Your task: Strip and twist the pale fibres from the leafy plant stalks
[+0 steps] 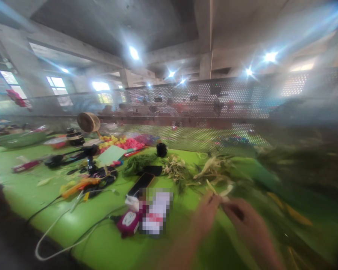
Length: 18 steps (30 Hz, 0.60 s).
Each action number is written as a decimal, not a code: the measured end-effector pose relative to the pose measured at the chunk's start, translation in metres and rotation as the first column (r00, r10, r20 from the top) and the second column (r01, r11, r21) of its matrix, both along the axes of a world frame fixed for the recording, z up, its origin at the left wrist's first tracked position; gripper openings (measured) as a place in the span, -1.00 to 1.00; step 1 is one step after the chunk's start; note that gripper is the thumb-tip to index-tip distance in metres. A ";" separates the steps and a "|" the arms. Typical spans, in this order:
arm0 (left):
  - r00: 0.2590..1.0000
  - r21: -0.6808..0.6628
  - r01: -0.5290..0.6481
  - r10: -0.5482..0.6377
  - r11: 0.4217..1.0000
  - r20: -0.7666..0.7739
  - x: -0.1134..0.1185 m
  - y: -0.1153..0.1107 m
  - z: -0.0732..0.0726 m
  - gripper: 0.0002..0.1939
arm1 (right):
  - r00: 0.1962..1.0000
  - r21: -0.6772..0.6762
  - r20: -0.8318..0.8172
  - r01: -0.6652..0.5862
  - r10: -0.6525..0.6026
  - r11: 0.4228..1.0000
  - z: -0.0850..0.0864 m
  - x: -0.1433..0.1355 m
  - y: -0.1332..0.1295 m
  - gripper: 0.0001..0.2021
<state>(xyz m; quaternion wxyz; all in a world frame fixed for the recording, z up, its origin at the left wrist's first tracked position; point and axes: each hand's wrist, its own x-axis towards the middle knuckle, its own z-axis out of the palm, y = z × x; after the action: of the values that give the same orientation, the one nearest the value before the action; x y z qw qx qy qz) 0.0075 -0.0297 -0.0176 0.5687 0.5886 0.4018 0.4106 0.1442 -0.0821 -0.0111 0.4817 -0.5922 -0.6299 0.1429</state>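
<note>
Where the left hand (207, 212) and right hand (243, 215) meet at lower right, the fingers appear pinched nearly closed on the pale strip (227, 191); grip lightly, fingertips close together; work clear of the leafy stalks (214, 167) just above

Ceiling lamps (133, 53): several, white, starburst flare, streaks reaching the upper corners. Windows (100, 86), left: overexposed. Ceiling (112, 22): dim grey. Green tabletop (107, 249): brightly lit, soft glare toward the left. Lower-left corner: deep shadow. Right edge: dark, hazy, smeared. Left hand (207, 210) and right hand (245, 215): blurred. Pixelated block (157, 212): below centre. Edges: wide-angle stretching.
</note>
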 end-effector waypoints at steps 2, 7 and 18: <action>0.999 0.034 0.016 -0.015 0.999 -0.035 -0.002 0.001 0.000 -0.65 | 0.999 -0.047 -0.037 0.029 -0.031 0.998 0.000 0.005 0.001 -0.74; 0.989 0.132 0.142 -0.135 0.981 -0.060 -0.002 0.003 -0.003 -0.61 | 0.998 0.006 0.015 0.060 -0.060 0.998 -0.001 0.012 0.003 -0.75; 0.871 0.254 0.375 -0.245 0.892 -0.427 -0.007 0.003 0.006 -0.82 | 0.974 0.183 0.221 0.017 -0.058 0.983 -0.002 0.016 0.000 -0.77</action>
<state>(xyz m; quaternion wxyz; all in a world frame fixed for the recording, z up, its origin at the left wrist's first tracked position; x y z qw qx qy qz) 0.0007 -0.0268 -0.0115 0.4320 0.8011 0.3298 0.2506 0.1597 -0.0818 -0.0127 0.4614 -0.5706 -0.6794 0.0084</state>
